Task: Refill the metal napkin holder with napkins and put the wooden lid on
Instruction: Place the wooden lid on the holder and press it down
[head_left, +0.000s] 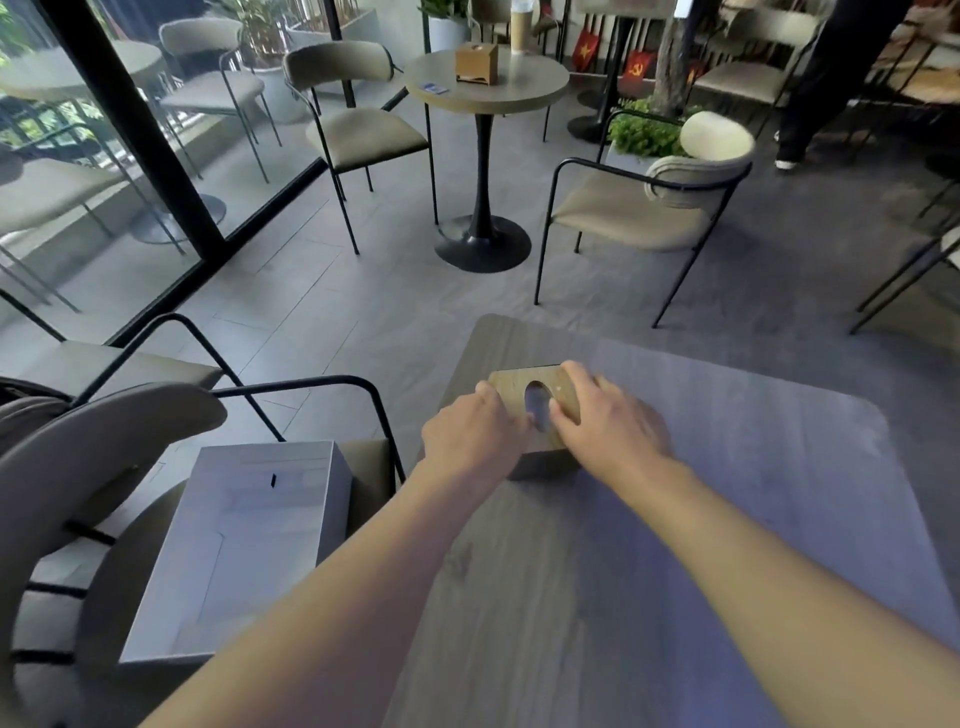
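Observation:
The wooden lid (519, 384) with an oval hole lies on top of the napkin holder (543, 464), which stands on the grey wooden table (727, 519) near its far left corner. My left hand (470, 436) grips the lid's left edge, fingers curled over it. On the lid's right side rests my right hand (605, 421), fingers over the top by the hole. Something pale shows inside the oval hole; I cannot tell what it is. The image is slightly blurred.
An open white box (239, 551) lies on the chair (104, 467) to my left. Beyond the table stand a round café table (485, 85) with a second wooden holder, several chairs, a glass wall on the left and a person's legs at far right.

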